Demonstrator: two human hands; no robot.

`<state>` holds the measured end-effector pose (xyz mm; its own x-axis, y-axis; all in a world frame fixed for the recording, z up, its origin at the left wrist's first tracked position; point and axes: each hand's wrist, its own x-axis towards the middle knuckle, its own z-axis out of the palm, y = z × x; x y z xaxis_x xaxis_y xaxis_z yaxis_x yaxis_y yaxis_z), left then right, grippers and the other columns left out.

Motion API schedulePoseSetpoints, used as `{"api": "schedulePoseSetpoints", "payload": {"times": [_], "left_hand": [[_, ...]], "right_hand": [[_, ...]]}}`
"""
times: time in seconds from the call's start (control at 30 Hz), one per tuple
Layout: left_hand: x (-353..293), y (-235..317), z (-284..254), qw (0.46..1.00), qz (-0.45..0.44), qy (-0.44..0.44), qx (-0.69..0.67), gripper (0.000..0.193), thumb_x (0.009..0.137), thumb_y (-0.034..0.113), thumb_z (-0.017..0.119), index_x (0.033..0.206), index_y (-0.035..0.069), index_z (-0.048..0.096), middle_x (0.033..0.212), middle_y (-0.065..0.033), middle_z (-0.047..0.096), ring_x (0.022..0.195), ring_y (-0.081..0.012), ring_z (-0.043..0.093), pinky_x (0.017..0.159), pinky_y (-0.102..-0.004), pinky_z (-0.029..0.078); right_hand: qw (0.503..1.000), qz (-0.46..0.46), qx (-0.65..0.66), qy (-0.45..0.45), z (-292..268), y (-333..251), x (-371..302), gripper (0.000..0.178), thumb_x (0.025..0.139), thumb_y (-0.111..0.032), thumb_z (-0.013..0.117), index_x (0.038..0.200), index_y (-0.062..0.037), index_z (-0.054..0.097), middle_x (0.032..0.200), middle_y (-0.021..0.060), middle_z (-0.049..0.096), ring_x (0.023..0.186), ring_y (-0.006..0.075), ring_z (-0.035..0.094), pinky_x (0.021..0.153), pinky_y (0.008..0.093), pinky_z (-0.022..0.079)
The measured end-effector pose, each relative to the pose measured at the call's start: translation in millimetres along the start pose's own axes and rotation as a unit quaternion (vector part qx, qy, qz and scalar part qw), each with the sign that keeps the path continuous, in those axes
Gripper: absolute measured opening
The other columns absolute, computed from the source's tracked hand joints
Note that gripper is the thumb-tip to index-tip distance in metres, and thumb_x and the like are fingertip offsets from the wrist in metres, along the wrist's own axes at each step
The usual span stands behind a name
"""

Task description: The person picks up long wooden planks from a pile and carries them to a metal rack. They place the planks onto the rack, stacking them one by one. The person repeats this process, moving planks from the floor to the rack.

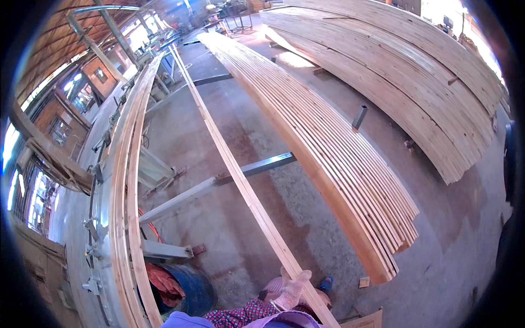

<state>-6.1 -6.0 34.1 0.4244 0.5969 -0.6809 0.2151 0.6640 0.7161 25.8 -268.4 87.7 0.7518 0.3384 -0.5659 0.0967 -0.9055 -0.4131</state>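
Observation:
A long, narrow wooden strip runs from the lower edge far up into the room. My right hand, in a pale work glove, is closed around its near end, with fingers over the top face. Beside it and partly behind it, my left hand, also gloved, is closed at the strip's left edge; some of its fingers are hidden. A patterned sleeve or cloth shows below the gloves. Farther along, the strip passes above a metal crossbar.
Many strips stand side by side in a row on the right. Wide wooden panels are stacked beyond. More strips lie along a machine at left, near a blue barrel. An upright metal post adjoins the row.

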Motion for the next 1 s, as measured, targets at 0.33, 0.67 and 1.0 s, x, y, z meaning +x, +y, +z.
{"api": "schedulePoseSetpoints", "payload": {"times": [0.33,0.67,1.0], "left_hand": [[139.8,29.8,10.8,0.998,0.033,-0.031,0.048,0.076,0.072,0.023,0.077,0.131,0.002,0.035,0.114,-0.0155,0.054,0.100,-0.0253,0.057,0.084,-0.0372,0.050],[204.6,141.6,92.0,0.991,0.126,0.017,0.047,0.034,0.067,0.018,0.078,0.089,-0.004,0.064,0.079,-0.0099,0.064,0.065,-0.0206,0.061,0.059,-0.0335,0.052],[290.1,165.2,95.5,0.988,0.113,-0.033,0.104,0.047,0.068,0.026,0.079,0.102,-0.004,0.065,0.096,-0.0120,0.065,0.084,-0.0215,0.060,0.076,-0.0354,0.049]], "right_hand": [[1.000,-0.012,0.014,0.017,3.8,5.8,25.8,0.055,0.075,-0.044,0.070,0.120,-0.0151,0.057,0.094,0.0177,0.068,0.087,0.0366,0.067,0.076,0.0418,0.053],[0.997,-0.006,-0.053,-0.056,-15.6,4.2,122.9,0.074,0.064,-0.057,0.074,0.108,0.0008,0.058,0.095,0.0232,0.067,0.089,0.0405,0.065,0.078,0.0448,0.053],[0.999,-0.030,0.013,-0.034,-19.5,-28.3,167.4,0.062,0.070,-0.046,0.070,0.117,-0.0065,0.059,0.105,0.0223,0.066,0.103,0.0374,0.062,0.088,0.0436,0.049]]}}
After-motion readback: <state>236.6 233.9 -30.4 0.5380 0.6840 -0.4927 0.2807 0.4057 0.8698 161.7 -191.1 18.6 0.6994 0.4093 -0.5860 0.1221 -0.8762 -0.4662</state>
